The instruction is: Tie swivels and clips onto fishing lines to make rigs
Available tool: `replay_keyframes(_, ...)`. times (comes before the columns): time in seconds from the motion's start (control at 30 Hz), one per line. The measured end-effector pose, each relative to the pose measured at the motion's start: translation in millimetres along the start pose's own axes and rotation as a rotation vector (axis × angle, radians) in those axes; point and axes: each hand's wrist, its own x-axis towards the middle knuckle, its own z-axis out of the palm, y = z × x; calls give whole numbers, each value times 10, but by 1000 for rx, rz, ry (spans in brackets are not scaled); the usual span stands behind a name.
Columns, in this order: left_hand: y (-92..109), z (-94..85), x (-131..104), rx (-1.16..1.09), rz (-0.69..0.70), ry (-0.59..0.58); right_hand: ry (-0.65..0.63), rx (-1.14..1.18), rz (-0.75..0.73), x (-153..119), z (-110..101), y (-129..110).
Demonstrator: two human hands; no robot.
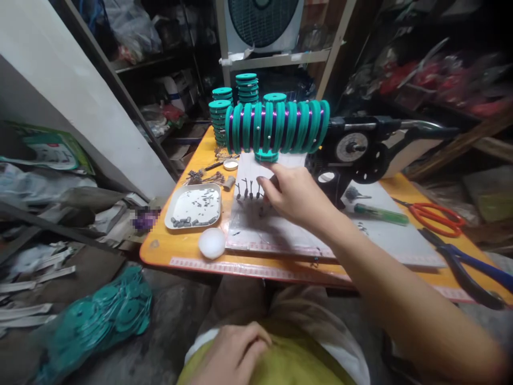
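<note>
Below a row of green spools wound with purple wire (pixel 276 127), my right hand (pixel 286 190) reaches over the white board (pixel 256 230). Its index finger points up toward the underside of the spools, near a lower green disc (pixel 266 155); whether it touches is unclear. The thumb is apart from the index finger, and the other fingers are curled and partly hidden. Several small dark parts with wire legs (pixel 251 193) lie just left of the hand. My left hand (pixel 236 353) rests on the yellow-green cloth (pixel 300 358) in my lap, its fingers bent and close together.
The spools sit on a black winding machine (pixel 355 147). Stacks of green spools (pixel 219 115) stand behind. A white tray (pixel 170 214) of small grey pieces and a white round object (pixel 211 243) are left. Green-handled screwdriver (pixel 382 215), orange scissors (pixel 436 218) and pliers (pixel 460 262) lie right.
</note>
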Motion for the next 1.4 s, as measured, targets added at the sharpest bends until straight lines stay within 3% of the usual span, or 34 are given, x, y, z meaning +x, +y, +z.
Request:
replay_keyframes(0.13, -56, -856, -25, 186, 386, 461, -97, 64, -6, 124, 35, 144)
replay_keyframes(0.2, -101, -1315, 100, 447, 504, 683, -93, 80, -15, 71, -6, 170)
replay_keyframes(0.3, -188, -1808, 325, 774, 529, 695, -75, 160, -22, -73, -127, 167)
replay_keyframes(0.4, -249, -1993, 475, 896, 521, 633, -79, 330, 26, -206, -254, 159)
replay_keyframes(0.6, -175, -1917, 601, 707, 463, 526, -277, 706, 173, -331, -351, 148)
replay_keyframes(0.73, -83, -1814, 636, 633, 476, 510, -288, 746, 177, -368, -323, 179)
replay_keyframes(0.83, -81, -1730, 621, 565, 491, 566, -291, 794, 181, -405, -286, 208)
replay_keyframes(0.93, -202, -1689, 569, 473, 496, 754, -270, 852, 208, -455, -238, 225)
replay_keyframes(1.1, -492, -1770, 367, 270, 456, 1238, -255, 886, 259, -555, -104, 291)
replay_keyframes(1.2, -387, -1658, 227, 154, 458, 1393, -306, 934, 309, -624, -23, 297)
replay_keyframes(1.27, -123, -1411, 176, 68, 470, 1350, -314, 1005, 336, -665, 5, 242)
replay_keyframes(1.3, 52, -1246, 172, 5, 476, 1255, -308, 1048, 348, -679, 9, 198)
replay_keyframes(1.4, 603, -713, 244, -495, 387, 535, -282, 1156, 367, -690, -16, 43)
